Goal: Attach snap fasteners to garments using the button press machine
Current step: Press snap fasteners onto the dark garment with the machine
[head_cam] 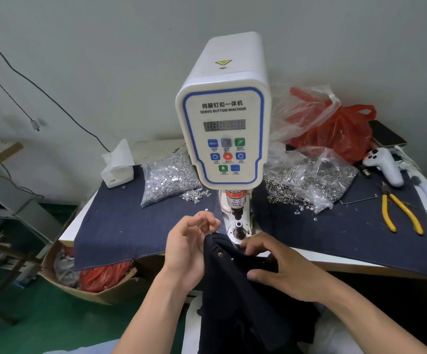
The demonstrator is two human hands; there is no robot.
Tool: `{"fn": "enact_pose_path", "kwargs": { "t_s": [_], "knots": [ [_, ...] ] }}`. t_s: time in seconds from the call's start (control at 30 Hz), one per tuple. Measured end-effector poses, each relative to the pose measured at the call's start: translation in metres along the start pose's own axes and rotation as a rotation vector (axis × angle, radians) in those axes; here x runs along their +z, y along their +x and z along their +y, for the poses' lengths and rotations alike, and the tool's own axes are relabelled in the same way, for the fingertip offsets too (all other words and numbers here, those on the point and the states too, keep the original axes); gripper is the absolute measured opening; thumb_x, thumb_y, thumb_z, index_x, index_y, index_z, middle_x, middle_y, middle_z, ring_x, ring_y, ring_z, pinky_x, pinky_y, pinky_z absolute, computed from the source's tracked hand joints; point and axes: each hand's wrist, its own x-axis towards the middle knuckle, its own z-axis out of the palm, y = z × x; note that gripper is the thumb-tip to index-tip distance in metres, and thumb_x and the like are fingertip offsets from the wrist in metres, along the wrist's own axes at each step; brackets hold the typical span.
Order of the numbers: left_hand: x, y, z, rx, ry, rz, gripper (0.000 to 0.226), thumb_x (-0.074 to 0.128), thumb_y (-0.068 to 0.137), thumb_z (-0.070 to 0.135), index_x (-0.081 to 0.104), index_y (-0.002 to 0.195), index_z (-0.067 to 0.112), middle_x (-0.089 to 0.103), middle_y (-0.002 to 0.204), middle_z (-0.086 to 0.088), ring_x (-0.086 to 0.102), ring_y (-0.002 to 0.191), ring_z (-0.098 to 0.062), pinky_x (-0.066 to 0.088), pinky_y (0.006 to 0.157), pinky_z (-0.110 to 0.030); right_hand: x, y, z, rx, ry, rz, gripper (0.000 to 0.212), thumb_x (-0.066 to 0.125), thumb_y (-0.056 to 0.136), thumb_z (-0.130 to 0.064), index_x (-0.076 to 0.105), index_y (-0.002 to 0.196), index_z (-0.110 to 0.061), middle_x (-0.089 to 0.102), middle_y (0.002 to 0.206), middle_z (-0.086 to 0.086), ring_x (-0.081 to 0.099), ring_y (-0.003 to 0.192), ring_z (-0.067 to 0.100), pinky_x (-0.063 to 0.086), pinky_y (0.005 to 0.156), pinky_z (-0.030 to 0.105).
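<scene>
A white servo button machine [222, 129] stands at the table's middle, its lower die post [238, 227] on a round metal base. A black garment [235, 284] hangs from the table's front edge just below the die; a snap fastener [220, 254] shows on its upper edge. My left hand [189, 246] is at the garment's left edge, fingers loosely curled; whether they pinch anything is unclear. My right hand [276, 267] grips the garment's top from the right, fingers near the die base.
On the navy table cloth [120, 226]: a bag of silver snap parts [167, 178] left of the machine, a bag of ring parts [314, 180] to its right, yellow pliers [399, 213], a white handheld device [383, 164], a tissue box [117, 169], red bags [335, 129]. A cardboard box [89, 282] sits below left.
</scene>
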Motion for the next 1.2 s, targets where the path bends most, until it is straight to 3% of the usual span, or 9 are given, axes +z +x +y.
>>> {"fn": "enact_pose_path", "kwargs": {
  "t_s": [0.2,0.37,0.47,0.53,0.6,0.73,0.87,1.03,1.2],
  "knots": [
    [0.003,-0.002,0.000,0.026,-0.029,-0.050,0.019,0.053,0.088,0.025,0.056,0.078,0.010,0.045,0.082,-0.005,0.037,0.073,-0.026,0.032,0.072,-0.039,-0.006,0.001,0.003,-0.044,-0.128,-0.039,0.020,0.073,0.094,-0.030,0.062,0.109,-0.036,0.060,0.119,-0.014,0.057,0.116,0.009,0.043,0.099,0.021],
    [0.001,-0.006,0.003,0.044,0.141,-0.114,0.027,0.058,0.085,0.033,0.059,0.074,0.009,0.050,0.079,-0.009,0.047,0.075,-0.024,0.038,0.073,-0.036,-0.016,0.001,0.004,0.084,-0.290,-0.079,0.020,0.073,0.092,-0.039,0.053,0.095,-0.039,0.059,0.093,-0.025,0.054,0.086,-0.006,0.038,0.074,0.011],
    [-0.004,-0.011,0.007,0.145,0.788,-0.163,0.030,0.062,0.087,0.044,0.072,0.083,0.016,0.068,0.091,0.001,0.063,0.091,-0.015,0.047,0.086,-0.031,-0.026,0.002,-0.002,0.063,-0.199,-0.066,0.014,0.072,0.095,-0.029,0.059,0.096,-0.026,0.062,0.097,-0.017,0.056,0.081,-0.008,0.041,0.071,0.013],
    [-0.007,-0.012,0.007,0.214,1.282,-0.210,0.022,0.068,0.086,0.058,0.074,0.088,0.037,0.070,0.101,0.015,0.060,0.104,-0.007,0.040,0.099,-0.030,-0.033,0.002,-0.006,0.055,-0.105,-0.049,0.013,0.071,0.097,-0.023,0.058,0.099,-0.027,0.063,0.118,-0.020,0.059,0.102,-0.008,0.048,0.081,0.016],
    [-0.010,-0.012,0.006,0.226,1.532,-0.295,0.025,0.068,0.080,0.075,0.067,0.085,0.050,0.064,0.109,0.024,0.050,0.111,-0.006,0.028,0.107,-0.030,-0.037,0.002,-0.009,0.058,-0.039,-0.057,0.013,0.070,0.098,-0.020,0.059,0.101,-0.027,0.060,0.133,-0.021,0.054,0.122,-0.009,0.048,0.091,0.016],
    [-0.016,-0.010,0.013,0.173,1.352,-0.238,0.022,0.072,0.084,0.061,0.063,0.088,0.042,0.068,0.107,0.018,0.055,0.111,-0.009,0.040,0.104,-0.037,-0.043,0.006,-0.007,0.106,-0.042,-0.094,0.012,0.067,0.100,-0.022,0.059,0.102,-0.031,0.067,0.105,-0.018,0.062,0.103,-0.002,0.046,0.089,0.016],
    [-0.025,-0.003,0.016,0.091,1.199,-0.280,0.021,0.071,0.095,0.044,0.064,0.100,0.025,0.070,0.108,0.004,0.063,0.099,-0.017,0.049,0.099,-0.040,-0.044,0.013,0.002,0.169,-0.081,-0.119,0.013,0.070,0.096,-0.037,0.056,0.097,-0.038,0.058,0.073,-0.029,0.053,0.073,-0.006,0.039,0.072,0.008],
    [-0.027,0.012,0.010,0.063,1.124,-0.227,0.016,0.060,0.105,0.033,0.057,0.093,0.023,0.054,0.084,0.011,0.046,0.080,-0.010,0.041,0.081,-0.032,-0.044,0.030,0.010,0.250,0.137,-0.068,0.009,0.072,0.094,-0.039,0.067,0.091,-0.032,0.059,0.074,-0.015,0.048,0.069,0.001,0.039,0.064,0.016],
    [-0.027,0.024,0.000,0.036,1.094,-0.124,0.020,0.053,0.111,0.031,0.056,0.095,0.018,0.050,0.078,0.015,0.043,0.075,-0.007,0.038,0.077,-0.029,-0.040,0.043,0.015,0.303,0.219,0.033,0.012,0.070,0.094,-0.033,0.073,0.088,-0.022,0.066,0.080,-0.004,0.056,0.075,0.009,0.043,0.076,0.031]
  ]
}}
